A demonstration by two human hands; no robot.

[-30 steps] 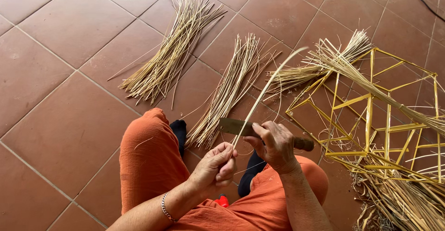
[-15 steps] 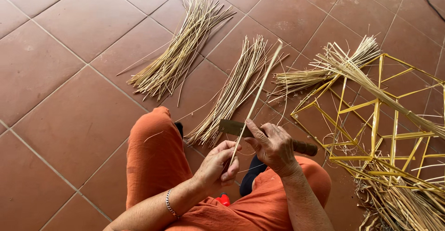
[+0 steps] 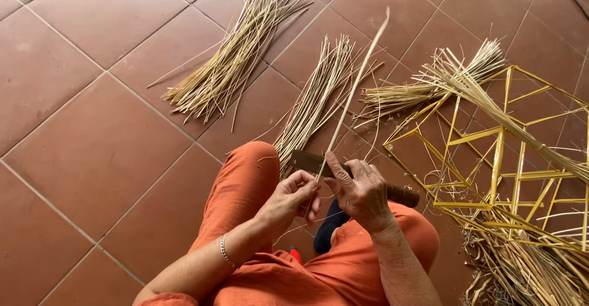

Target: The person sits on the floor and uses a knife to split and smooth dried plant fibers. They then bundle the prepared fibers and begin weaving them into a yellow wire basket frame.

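A thin, pale strip of split cane or bamboo runs in a long, straight line from the lap up and to the right, its free tip standing in the air over the tiled floor, near the top edge of the view. Its lower end lies pinched between the fingers of the left hand, just where it meets the knife. The knife is dark, with a broad flat blade lying almost level across the knees; the strip crosses the blade's edge. Its dark handle sticks out to the right of the right hand, which grips the knife, thumb against the strip.
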